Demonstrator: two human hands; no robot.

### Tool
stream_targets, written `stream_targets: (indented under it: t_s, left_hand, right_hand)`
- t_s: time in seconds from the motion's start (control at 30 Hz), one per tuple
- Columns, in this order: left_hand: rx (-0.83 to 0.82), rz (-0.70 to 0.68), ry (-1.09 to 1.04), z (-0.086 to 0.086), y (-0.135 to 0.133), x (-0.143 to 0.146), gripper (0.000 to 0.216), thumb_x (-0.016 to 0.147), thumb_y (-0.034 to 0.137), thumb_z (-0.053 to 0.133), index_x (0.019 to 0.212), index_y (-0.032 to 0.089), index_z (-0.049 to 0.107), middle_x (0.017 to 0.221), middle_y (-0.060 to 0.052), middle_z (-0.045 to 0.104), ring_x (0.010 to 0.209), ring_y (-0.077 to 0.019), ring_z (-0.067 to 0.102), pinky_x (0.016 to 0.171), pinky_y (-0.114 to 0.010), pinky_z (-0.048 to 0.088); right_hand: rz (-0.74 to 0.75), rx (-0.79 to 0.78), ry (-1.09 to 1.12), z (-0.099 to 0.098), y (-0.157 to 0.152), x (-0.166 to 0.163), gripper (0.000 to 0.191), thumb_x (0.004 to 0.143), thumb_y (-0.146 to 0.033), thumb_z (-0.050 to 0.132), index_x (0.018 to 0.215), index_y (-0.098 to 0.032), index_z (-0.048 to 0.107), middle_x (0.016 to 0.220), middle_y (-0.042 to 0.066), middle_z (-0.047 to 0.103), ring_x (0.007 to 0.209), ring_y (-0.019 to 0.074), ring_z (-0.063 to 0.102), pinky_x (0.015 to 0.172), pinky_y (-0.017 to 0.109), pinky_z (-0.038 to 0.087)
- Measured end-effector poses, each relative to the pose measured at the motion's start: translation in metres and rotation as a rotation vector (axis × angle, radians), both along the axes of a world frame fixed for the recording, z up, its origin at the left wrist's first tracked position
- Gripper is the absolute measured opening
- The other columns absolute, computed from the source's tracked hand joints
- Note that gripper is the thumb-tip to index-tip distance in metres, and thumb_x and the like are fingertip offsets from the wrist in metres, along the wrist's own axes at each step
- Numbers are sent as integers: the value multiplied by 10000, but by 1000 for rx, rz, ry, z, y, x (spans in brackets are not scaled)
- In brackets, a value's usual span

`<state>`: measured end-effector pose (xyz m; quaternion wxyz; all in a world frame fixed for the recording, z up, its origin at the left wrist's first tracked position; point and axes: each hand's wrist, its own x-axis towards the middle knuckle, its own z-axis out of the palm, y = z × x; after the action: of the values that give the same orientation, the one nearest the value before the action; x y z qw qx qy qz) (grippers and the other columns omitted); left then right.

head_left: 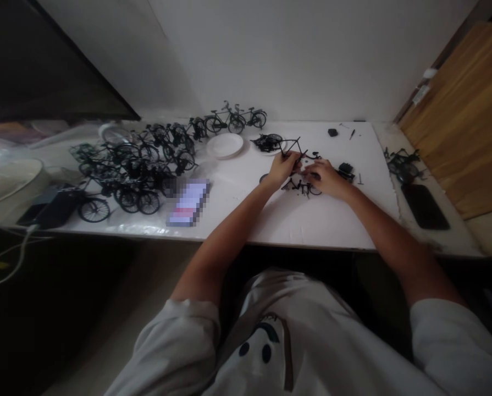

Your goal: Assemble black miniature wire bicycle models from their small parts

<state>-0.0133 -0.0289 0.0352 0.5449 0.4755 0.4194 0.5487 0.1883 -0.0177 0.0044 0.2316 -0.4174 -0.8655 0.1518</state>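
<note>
My left hand (282, 169) is closed round a thin black miniature bicycle frame (293, 146), held tilted above the white table (303, 217). My right hand (326, 177) rests just right of it with its fingers curled over a small pile of black bicycle parts (301, 188) on the table. What the right fingers pinch is too small to make out. Both hands sit close together near the middle of the table.
Several finished black model bicycles (134, 165) crowd the left side, with more (233, 120) lined along the wall. A white plate (226, 146), a dish of black parts (268, 143), a phone (189, 202), another dark phone (425, 206) and loose pieces (404, 164) lie around.
</note>
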Motion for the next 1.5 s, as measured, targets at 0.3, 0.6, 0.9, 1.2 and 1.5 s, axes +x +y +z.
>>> stream_targets:
  t_s: [0.3,0.6,0.9,1.2,1.5]
  left_hand:
    - [42,61,-11,-8,9,0,222,1046,159,626,835,148,691,669,19,651,584,-67,592,595,-195,480]
    - [20,65,-10,-4,6,1,210,1031,133,627,838,143,710,652,20,652,585,-73,600,610,-202,505]
    - [19,38,-19,1,0,2,230,1024,112,611,808,142,685,629,37,610,589,-70,585,618,-201,491]
    - [-3,68,1,4,-1,1,189,1023,138,626,852,141,707,681,22,646,628,-70,604,634,-191,515]
    - [53,35,71,-23,12,5,160,1030,202,663,891,143,716,730,-4,688,615,-81,627,627,-204,515]
  right_hand:
    - [10,19,51,-4,2,3,283,1016,-308,700,1251,-256,847,1298,146,768,1432,400,559,1263,648,447]
    - [77,59,99,8,-7,-4,151,978,-371,803,1108,-303,842,1310,102,772,1400,367,592,1299,646,406]
    - [44,61,66,10,-14,-9,57,929,-282,852,984,-268,856,1336,124,727,1390,371,560,1278,619,449]
    - [-46,90,76,13,-12,-7,257,985,-381,760,1211,-282,834,1386,139,707,1417,399,545,1262,652,447]
    - [-230,33,-58,-2,12,19,808,941,-571,802,1579,-115,607,1661,232,565,1699,469,266,1393,630,256]
